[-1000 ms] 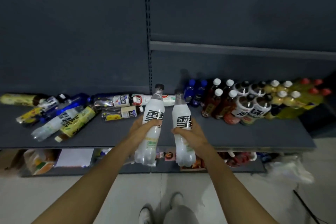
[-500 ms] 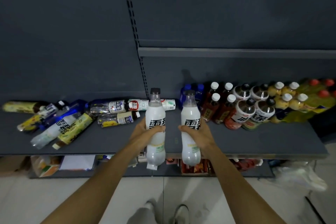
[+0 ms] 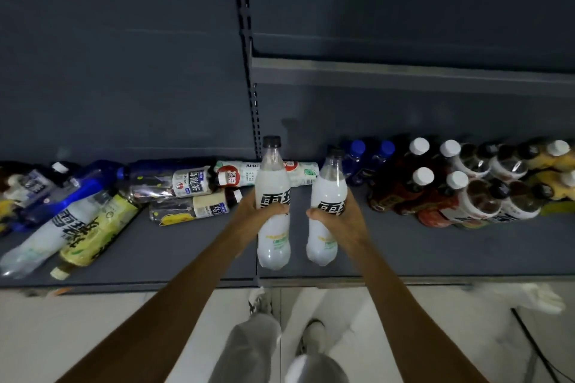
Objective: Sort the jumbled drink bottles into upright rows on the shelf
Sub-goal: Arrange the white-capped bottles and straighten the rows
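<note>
Two milky-white plastic drink bottles with dark caps are held upright above the dark grey metal shelf: the left bottle is gripped at its label by the left hand, the right bottle by the right hand. Standing rows are seen just to the right, a lying jumble to the left. If the bottles are set down tilted, the neighbouring upright ones could be toppled.
</note>
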